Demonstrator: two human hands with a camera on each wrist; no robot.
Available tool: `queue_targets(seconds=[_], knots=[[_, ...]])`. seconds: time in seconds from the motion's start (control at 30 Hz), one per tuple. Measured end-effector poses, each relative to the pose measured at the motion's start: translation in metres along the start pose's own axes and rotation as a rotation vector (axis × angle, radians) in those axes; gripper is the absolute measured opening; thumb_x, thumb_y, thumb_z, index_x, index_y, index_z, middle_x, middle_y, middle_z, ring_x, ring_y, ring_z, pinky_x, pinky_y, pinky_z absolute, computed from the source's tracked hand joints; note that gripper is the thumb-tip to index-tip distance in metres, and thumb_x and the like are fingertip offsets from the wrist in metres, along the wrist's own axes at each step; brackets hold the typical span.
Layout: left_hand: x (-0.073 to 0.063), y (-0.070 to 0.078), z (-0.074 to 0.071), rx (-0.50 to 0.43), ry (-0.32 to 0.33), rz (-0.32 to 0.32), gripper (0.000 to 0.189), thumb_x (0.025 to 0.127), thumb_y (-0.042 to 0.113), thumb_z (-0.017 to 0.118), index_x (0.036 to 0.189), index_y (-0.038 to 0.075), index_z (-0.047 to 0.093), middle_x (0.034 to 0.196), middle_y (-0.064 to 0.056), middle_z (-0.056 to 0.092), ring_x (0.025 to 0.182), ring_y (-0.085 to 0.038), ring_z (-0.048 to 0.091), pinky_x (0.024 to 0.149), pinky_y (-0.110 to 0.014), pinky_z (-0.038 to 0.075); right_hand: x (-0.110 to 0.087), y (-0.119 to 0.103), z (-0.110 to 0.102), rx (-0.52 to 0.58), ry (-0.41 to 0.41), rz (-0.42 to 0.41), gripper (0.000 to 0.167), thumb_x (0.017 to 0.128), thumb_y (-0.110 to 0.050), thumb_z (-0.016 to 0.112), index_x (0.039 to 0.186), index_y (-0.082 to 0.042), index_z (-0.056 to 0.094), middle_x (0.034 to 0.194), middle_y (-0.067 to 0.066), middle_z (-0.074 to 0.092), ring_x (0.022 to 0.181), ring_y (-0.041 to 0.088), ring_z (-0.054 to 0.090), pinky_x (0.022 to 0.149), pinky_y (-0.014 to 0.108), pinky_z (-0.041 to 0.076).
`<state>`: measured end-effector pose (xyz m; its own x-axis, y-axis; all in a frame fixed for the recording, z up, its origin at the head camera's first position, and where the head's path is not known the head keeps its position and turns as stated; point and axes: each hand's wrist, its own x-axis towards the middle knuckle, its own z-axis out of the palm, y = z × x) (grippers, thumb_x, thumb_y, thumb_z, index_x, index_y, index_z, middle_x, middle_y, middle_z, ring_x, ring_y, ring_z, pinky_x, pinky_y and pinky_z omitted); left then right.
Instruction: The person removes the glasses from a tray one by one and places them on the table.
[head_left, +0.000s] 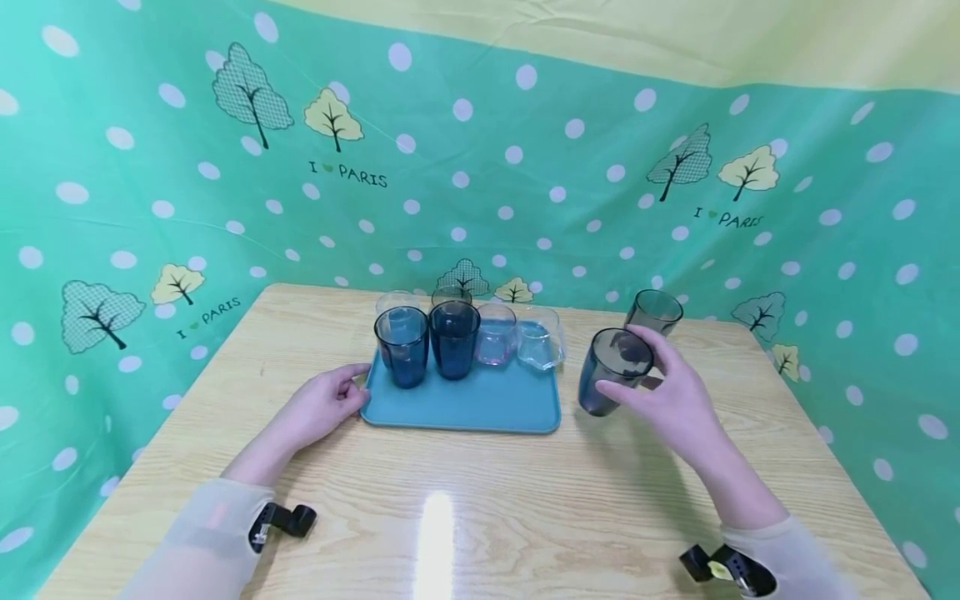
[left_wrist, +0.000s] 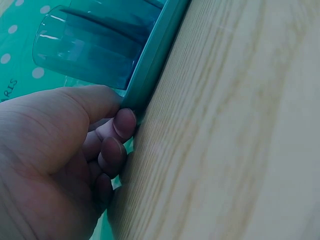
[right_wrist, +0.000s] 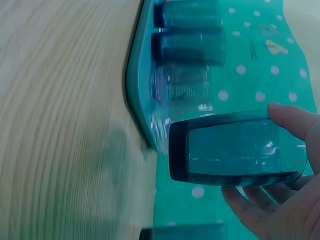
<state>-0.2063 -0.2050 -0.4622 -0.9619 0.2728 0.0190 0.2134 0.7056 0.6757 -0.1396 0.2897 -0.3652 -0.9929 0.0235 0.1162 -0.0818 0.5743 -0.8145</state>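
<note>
Dark glass [head_left: 611, 363] held beyond the tray's right edge

The glass is gripped between the thumb and fingers of the right hand [head_left: 678, 402], slightly tilted above the wooden surface [head_left: 525, 517]. It is separated from the tray [head_left: 480, 410] by a strip of wood. The tray's left edge is pinched by the left hand [head_left: 322, 408]. Two blue glasses [head_left: 402, 354] and several clear glasses [head_left: 495, 335] are grouped towards the tray's rear, with open room left along its front rim. A second dark glass [head_left: 651, 313] is placed near the far edge.

Two dark-blue glasses [head_left: 454, 343] partly conceal two rear glasses [head_left: 452, 294]. The right hand [head_left: 678, 402] partly covers the standing grey glass [head_left: 655, 309], cropped at the right wrist view's lower edge.
</note>
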Motion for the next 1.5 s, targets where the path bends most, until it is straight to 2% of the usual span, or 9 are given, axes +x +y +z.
queue_targets(seconds=[0.2,0.33,0.5,0.67,0.87,0.93,1.07,1.2,1.5], knots=[[0.000,0.000,-0.001,-0.001,-0.002,0.002,0.056,0.109,0.020,0.066,0.156,-0.007,0.054,0.080,0.003,0.062,0.075,-0.016,0.058,0.079,-0.038,0.047,0.004,0.013,-0.022,-0.036,0.028,0.068,0.105,0.091,-0.044,0.091,0.175,-0.025,0.031,0.170,0.021,0.042,0.140,0.051,0.058,0.095,0.035,0.059],[-0.001,0.001,-0.001,-0.003,-0.002,0.002,0.056,0.109,0.021,0.066,0.156,-0.007,0.054,0.079,0.003,0.061,0.075,-0.016,0.058,0.079,-0.038,0.046,0.007,0.021,-0.034,-0.042,0.053,0.074,0.104,0.093,-0.043,0.090,0.176,-0.024,0.029,0.169,0.022,0.043,0.139,0.051,0.058,0.084,0.015,0.052],[-0.001,0.001,-0.001,-0.003,0.000,0.005,0.055,0.109,0.021,0.066,0.156,-0.006,0.055,0.078,0.004,0.061,0.075,-0.016,0.057,0.079,-0.038,0.046,0.010,0.029,-0.047,-0.070,0.093,0.066,0.103,0.095,-0.042,0.088,0.175,-0.017,0.029,0.167,0.022,0.044,0.145,0.048,0.051,0.085,0.009,0.048],[-0.001,0.002,-0.002,-0.006,0.002,0.007,0.055,0.109,0.019,0.066,0.156,-0.007,0.054,0.078,0.004,0.061,0.074,-0.016,0.057,0.078,-0.037,0.046,0.014,0.037,-0.059,-0.103,0.131,0.093,0.104,0.096,-0.046,0.086,0.176,-0.015,0.026,0.172,0.020,0.036,0.150,0.050,0.045,0.088,0.017,0.048],[-0.001,0.002,-0.002,-0.016,-0.002,0.004,0.058,0.106,0.016,0.067,0.156,-0.008,0.053,0.079,0.002,0.061,0.075,-0.017,0.058,0.076,-0.035,0.046,0.020,0.046,-0.072,-0.082,0.164,0.148,0.106,0.097,-0.049,0.083,0.177,-0.015,0.022,0.172,0.024,0.036,0.156,0.053,0.033,0.108,0.059,0.044],[-0.001,0.002,-0.002,-0.013,-0.003,0.010,0.060,0.103,0.014,0.069,0.156,-0.009,0.053,0.080,0.002,0.062,0.075,-0.016,0.058,0.075,-0.034,0.047,0.021,0.049,-0.075,-0.074,0.175,0.169,0.107,0.097,-0.051,0.083,0.177,-0.016,0.021,0.170,0.023,0.037,0.155,0.052,0.033,0.106,0.059,0.043],[-0.001,0.003,-0.003,0.014,0.004,0.036,0.062,0.097,0.009,0.069,0.154,-0.010,0.054,0.080,0.003,0.064,0.074,-0.015,0.059,0.076,-0.034,0.049,0.025,0.058,-0.079,-0.071,0.204,0.184,0.106,0.097,-0.050,0.083,0.177,-0.014,0.023,0.163,0.019,0.044,0.148,0.046,0.040,0.094,0.032,0.046],[-0.002,0.003,-0.004,0.033,0.013,0.052,0.063,0.093,0.006,0.069,0.152,-0.011,0.055,0.080,0.003,0.064,0.074,-0.014,0.059,0.076,-0.035,0.050,0.032,0.064,-0.084,-0.062,0.222,0.193,0.106,0.098,-0.050,0.082,0.177,-0.011,0.022,0.160,0.018,0.046,0.145,0.043,0.042,0.087,0.020,0.045],[-0.006,0.002,-0.005,0.018,-0.008,0.035,0.062,0.093,0.006,0.071,0.150,-0.010,0.053,0.080,0.003,0.064,0.073,-0.015,0.059,0.074,-0.034,0.049,0.049,0.078,-0.092,-0.057,0.231,0.276,0.112,0.097,-0.054,0.082,0.179,-0.017,0.015,0.174,0.022,0.033,0.151,0.048,0.040,0.114,0.064,0.041]])
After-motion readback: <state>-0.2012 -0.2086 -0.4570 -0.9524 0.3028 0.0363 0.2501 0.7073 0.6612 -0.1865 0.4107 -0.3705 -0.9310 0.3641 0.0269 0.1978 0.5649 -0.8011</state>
